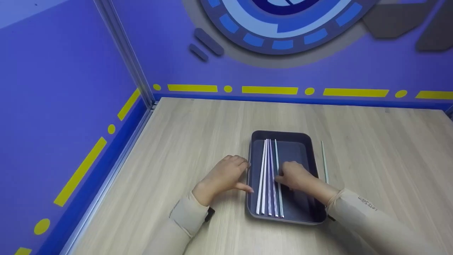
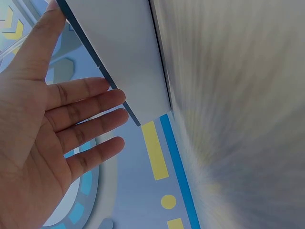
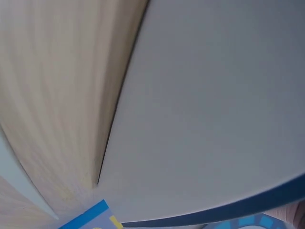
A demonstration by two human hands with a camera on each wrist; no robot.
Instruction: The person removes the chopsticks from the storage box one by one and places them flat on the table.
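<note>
A dark shallow tray [image 1: 300, 209] stands on the table. Inside, along its left half, lie white chopsticks [image 1: 262, 177], purple chopsticks [image 1: 270, 170] and one pale green chopstick [image 1: 277, 156]. My right hand [image 1: 295, 174] reaches into the tray with curled fingers and pinches the green chopstick near its middle; the fingertips are partly hidden. My left hand [image 1: 226, 173] is spread at the tray's left side, its fingertips touching the rim, as the left wrist view shows with the straight fingers [image 2: 90, 102]. Only a sliver of the right hand [image 3: 299, 217] shows in the right wrist view.
Another pale green chopstick [image 1: 325, 163] lies on the wooden table [image 1: 198, 134], just right of the tray. Blue patterned panels [image 1: 170, 53] wall the table at the back and left. In the right wrist view the tray's outer wall [image 3: 200, 105] fills most of the picture.
</note>
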